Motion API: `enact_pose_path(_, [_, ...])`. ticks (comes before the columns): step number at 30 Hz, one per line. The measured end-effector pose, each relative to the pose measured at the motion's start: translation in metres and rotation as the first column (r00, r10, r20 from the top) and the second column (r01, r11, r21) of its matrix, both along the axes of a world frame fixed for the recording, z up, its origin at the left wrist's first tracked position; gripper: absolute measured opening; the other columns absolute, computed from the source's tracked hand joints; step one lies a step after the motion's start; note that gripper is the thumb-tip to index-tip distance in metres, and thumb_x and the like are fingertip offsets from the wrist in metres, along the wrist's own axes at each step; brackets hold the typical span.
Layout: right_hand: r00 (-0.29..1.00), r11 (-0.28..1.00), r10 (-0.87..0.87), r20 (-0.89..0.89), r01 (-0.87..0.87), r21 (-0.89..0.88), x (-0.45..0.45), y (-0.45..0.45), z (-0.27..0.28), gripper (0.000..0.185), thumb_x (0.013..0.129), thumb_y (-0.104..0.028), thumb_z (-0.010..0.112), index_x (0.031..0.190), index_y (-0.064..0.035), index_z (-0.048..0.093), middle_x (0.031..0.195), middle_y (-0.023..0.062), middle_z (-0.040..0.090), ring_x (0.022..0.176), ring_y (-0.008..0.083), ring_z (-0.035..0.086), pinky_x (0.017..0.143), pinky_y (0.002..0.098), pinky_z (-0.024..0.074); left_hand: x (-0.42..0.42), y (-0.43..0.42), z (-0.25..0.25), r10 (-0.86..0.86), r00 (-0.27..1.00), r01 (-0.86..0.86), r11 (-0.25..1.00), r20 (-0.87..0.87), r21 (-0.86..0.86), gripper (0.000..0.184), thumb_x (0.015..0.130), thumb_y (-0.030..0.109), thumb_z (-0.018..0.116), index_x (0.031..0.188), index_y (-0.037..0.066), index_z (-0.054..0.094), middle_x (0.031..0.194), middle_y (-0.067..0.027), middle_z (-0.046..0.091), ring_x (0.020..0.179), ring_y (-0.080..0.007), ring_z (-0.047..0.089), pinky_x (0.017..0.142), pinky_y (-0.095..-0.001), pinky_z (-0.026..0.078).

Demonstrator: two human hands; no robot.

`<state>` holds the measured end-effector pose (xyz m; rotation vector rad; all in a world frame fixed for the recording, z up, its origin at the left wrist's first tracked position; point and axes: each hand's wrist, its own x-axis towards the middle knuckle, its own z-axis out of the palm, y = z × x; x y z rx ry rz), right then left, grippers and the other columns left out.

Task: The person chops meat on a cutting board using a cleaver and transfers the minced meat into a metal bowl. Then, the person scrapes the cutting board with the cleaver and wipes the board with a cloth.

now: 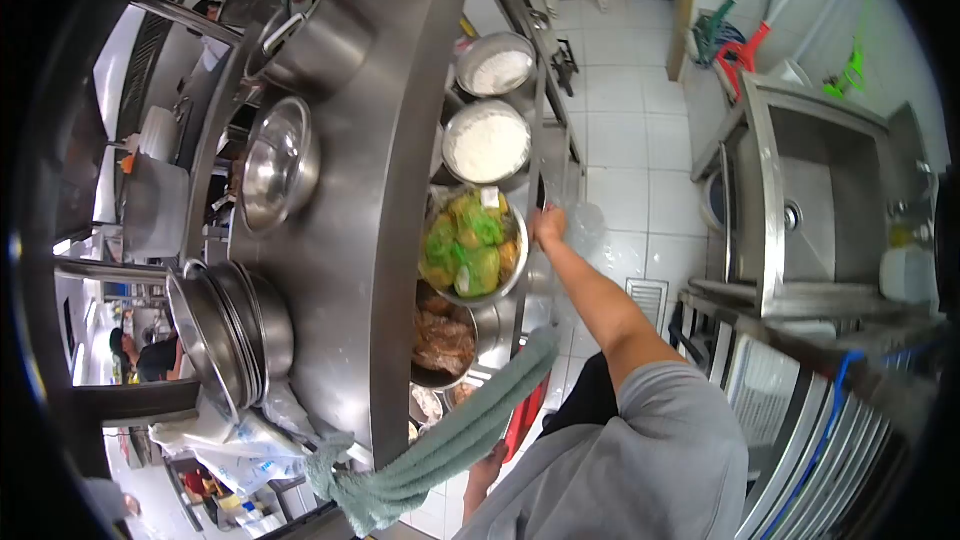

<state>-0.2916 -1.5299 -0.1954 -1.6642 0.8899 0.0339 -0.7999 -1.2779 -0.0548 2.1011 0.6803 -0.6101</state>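
Note:
My right hand reaches out at the end of a bare forearm. Its fingers are curled closed at the edge of the metal unit, beside a bowl of green and yellow food in clear and green plastic bags. What those fingers grip is hidden. Low in the view, my left hand hangs near the grey-green towel and a red object. Its fingers are partly covered, so its hold is unclear. Two bowls of white powder and a pot of wrapped brown food line the shelf.
Above the shelf runs a steel counter with a shiny bowl, stacked basins and a large pot. A steel sink stands across the tiled floor, below brooms. A wire rack is close behind me.

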Motion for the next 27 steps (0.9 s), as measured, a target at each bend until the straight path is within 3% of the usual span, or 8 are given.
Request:
enact_pose_path(2, [0.999,0.999,0.014,0.039,-0.012,-0.039,-0.025,-0.025,0.009,0.028,0.083,-0.023,0.069,0.1,-0.0004,0.07,0.098,0.0257,0.071,0.099,0.0465,0.067,0.089,0.0505,0.0519,-0.012,0.026,-0.007,0.043,0.996,-0.05,0.995,-0.076,-0.084,0.029,0.094,0.023,0.068,0.11,0.0,0.071,0.085,-0.0109,0.074,0.085,-0.0239,0.071,0.081,-0.0352,0.054])
enact_pose_path(4, [0.992,0.995,-0.066,0.111,0.075,-0.071,-0.064,-0.052,-0.013,0.021,0.089,-0.014,0.066,0.103,0.0001,0.07,0.099,0.0201,0.073,0.084,0.0302,0.072,0.076,0.0437,0.0587,-0.042,0.068,-0.028,-0.016,0.999,0.016,1.0,0.041,-0.008,0.031,0.094,0.025,0.069,0.111,0.0,0.071,0.092,-0.012,0.074,0.087,-0.021,0.071,0.08,-0.0335,0.055])
enact_pose_path(5, [0.99,0.991,-0.095,0.107,0.104,-0.084,-0.088,-0.061,-0.006,0.021,0.089,-0.014,0.066,0.103,0.0001,0.07,0.099,0.0201,0.073,0.084,0.0302,0.072,0.076,0.0437,0.0587,-0.056,0.087,-0.035,-0.008,0.999,0.007,0.999,0.049,0.033,0.031,0.094,0.026,0.069,0.112,0.001,0.071,0.094,-0.012,0.074,0.087,-0.0204,0.071,0.081,-0.0333,0.055])
enact_pose_path(8, [0.912,0.906,-0.406,0.055,0.393,0.157,-0.188,-0.084,0.01,0.027,0.086,-0.011,0.064,0.111,-0.0001,0.068,0.098,0.0204,0.072,0.078,0.0305,0.073,0.055,0.0374,0.0625,-0.117,0.147,-0.053,0.034,0.999,-0.034,0.999,-0.007,0.001,0.033,0.094,0.028,0.069,0.114,0.001,0.071,0.097,-0.0118,0.074,0.087,-0.0207,0.07,0.083,-0.0337,0.055])
enact_pose_path(13, [0.744,0.733,-0.667,0.018,0.653,0.19,-0.35,-0.073,-0.005,0.03,0.089,-0.011,0.062,0.117,0.0009,0.065,0.101,0.0211,0.07,0.078,0.0303,0.073,0.059,0.0363,0.0652,-0.216,0.235,-0.04,-0.275,0.914,0.302,0.952,-0.297,0.047,0.035,0.093,0.034,0.067,0.11,0.005,0.073,0.096,-0.011,0.074,0.09,-0.02,0.068,0.082,-0.0351,0.055])
enact_pose_path(17, [0.719,0.712,-0.693,-0.052,0.694,0.106,-0.425,-0.068,-0.019,0.029,0.09,-0.012,0.062,0.116,0.0012,0.065,0.101,0.0213,0.07,0.078,0.0304,0.073,0.06,0.036,0.0655,-0.248,0.29,-0.043,-0.354,0.87,0.393,0.918,-0.345,0.049,0.035,0.093,0.037,0.065,0.11,0.007,0.073,0.099,-0.0113,0.074,0.091,-0.0219,0.068,0.084,-0.0361,0.054])
enact_pose_path(23, [0.836,0.82,-0.548,-0.023,0.542,0.184,-0.355,-0.065,0.011,0.028,0.093,-0.013,0.062,0.112,0.0068,0.061,0.106,0.0222,0.067,0.084,0.0302,0.072,0.059,0.0382,0.0653,-0.208,0.286,-0.065,-0.173,0.982,0.181,0.977,-0.082,0.114,0.035,0.094,0.04,0.062,0.109,0.011,0.073,0.102,-0.0118,0.074,0.093,-0.0244,0.069,0.086,-0.0373,0.054])
enact_pose_path(27, [0.921,0.915,-0.384,0.07,0.37,0.159,-0.235,-0.042,0.012,0.02,0.092,-0.013,0.064,0.099,0.0059,0.061,0.092,0.0172,0.069,0.074,0.0277,0.071,0.059,0.0383,0.0654,-0.185,0.218,-0.049,0.019,0.999,-0.022,0.997,0.036,0.074,0.035,0.093,0.041,0.063,0.107,0.011,0.074,0.101,-0.0121,0.074,0.094,-0.0252,0.069,0.086,-0.0373,0.054])
